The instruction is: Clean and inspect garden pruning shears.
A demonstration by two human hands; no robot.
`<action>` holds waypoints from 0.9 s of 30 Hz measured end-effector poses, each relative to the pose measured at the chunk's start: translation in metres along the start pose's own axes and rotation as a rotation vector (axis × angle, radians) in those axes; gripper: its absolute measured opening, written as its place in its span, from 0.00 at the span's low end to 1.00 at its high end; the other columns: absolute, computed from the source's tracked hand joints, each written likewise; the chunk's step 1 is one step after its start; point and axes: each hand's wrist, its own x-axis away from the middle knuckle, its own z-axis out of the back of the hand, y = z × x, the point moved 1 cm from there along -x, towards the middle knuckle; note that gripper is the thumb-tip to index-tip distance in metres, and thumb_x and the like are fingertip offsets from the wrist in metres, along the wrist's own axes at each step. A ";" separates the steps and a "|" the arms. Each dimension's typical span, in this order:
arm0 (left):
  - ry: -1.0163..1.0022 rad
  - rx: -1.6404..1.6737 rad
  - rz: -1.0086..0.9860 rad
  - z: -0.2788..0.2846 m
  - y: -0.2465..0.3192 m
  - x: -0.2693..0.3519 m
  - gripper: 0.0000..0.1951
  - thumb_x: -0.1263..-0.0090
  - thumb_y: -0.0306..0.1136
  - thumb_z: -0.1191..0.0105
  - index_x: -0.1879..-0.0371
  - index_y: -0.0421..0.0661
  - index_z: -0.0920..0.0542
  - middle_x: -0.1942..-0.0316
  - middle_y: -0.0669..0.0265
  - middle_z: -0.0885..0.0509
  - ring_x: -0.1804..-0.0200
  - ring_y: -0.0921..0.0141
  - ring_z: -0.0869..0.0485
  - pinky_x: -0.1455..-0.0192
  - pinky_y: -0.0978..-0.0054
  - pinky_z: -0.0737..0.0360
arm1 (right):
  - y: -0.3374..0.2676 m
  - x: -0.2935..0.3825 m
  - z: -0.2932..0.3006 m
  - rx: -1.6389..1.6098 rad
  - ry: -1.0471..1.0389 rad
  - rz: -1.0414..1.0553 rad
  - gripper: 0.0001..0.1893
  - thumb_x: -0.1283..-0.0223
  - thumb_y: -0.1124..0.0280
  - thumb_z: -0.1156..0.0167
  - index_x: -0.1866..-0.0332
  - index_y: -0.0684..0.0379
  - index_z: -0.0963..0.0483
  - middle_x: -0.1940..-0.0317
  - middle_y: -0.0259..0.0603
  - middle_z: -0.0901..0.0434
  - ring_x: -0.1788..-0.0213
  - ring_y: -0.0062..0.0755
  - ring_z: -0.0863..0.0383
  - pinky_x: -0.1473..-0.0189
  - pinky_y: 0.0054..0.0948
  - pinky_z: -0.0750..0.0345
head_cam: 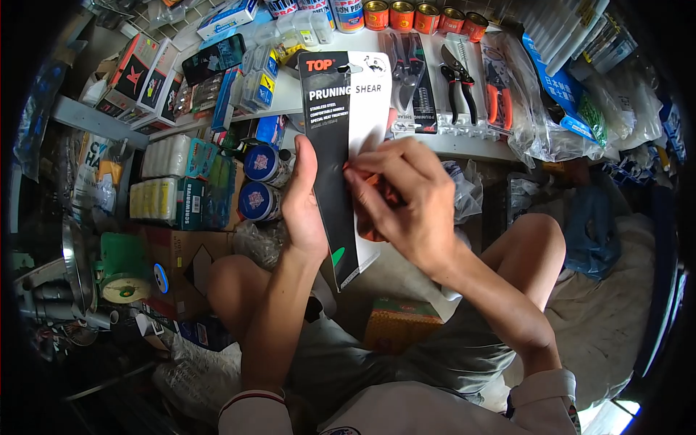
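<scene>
My left hand (307,201) holds a black-and-white cardboard backing card (333,147) for pruning shears upright, its thumb along the left edge and its fingers hidden behind. The card bears printing and has a hang hole near the top. Against the card's middle, my right hand (410,201) has its fingertips bent together around a crumpled, shiny reddish-orange cloth-like piece (375,231). Much of that piece lies under the hand, and its exact kind cannot be told. Beyond the card, black-handled pruning shears (458,87) lie on the white shelf (478,144), beside a packaged pair with orange handles (497,100).
Several red cans (427,19) and spray cans (348,15) line the back. A smartphone (213,60) leans among small boxes on the left. Blue-lidded jars (261,201), a screwdriver box (190,204) and a green scale (122,266) stand lower left. A yellowish box (402,323) sits between my legs.
</scene>
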 end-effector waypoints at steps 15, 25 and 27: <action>0.204 0.054 0.059 -0.006 0.002 0.006 0.38 0.19 0.64 0.74 0.27 0.41 0.36 0.35 0.55 0.24 0.42 0.64 0.19 0.46 0.65 0.19 | 0.012 -0.009 0.001 -0.099 -0.026 -0.171 0.06 0.46 0.76 0.27 0.64 0.62 0.17 0.67 0.39 0.19 0.65 0.31 0.18 0.61 0.29 0.23; 0.151 -0.166 -0.006 0.004 -0.001 0.001 0.41 0.20 0.64 0.73 0.24 0.38 0.42 0.28 0.47 0.32 0.30 0.55 0.28 0.29 0.55 0.30 | 0.009 -0.008 0.006 -0.097 -0.131 -0.130 0.10 0.46 0.77 0.28 0.59 0.61 0.17 0.62 0.41 0.17 0.63 0.33 0.14 0.58 0.28 0.19; 0.161 -0.024 0.000 0.003 -0.002 -0.002 0.41 0.20 0.64 0.73 0.24 0.38 0.42 0.26 0.46 0.35 0.28 0.55 0.30 0.27 0.57 0.32 | 0.007 -0.001 0.001 0.017 -0.133 0.085 0.12 0.47 0.76 0.29 0.56 0.59 0.17 0.61 0.43 0.18 0.61 0.39 0.14 0.57 0.33 0.17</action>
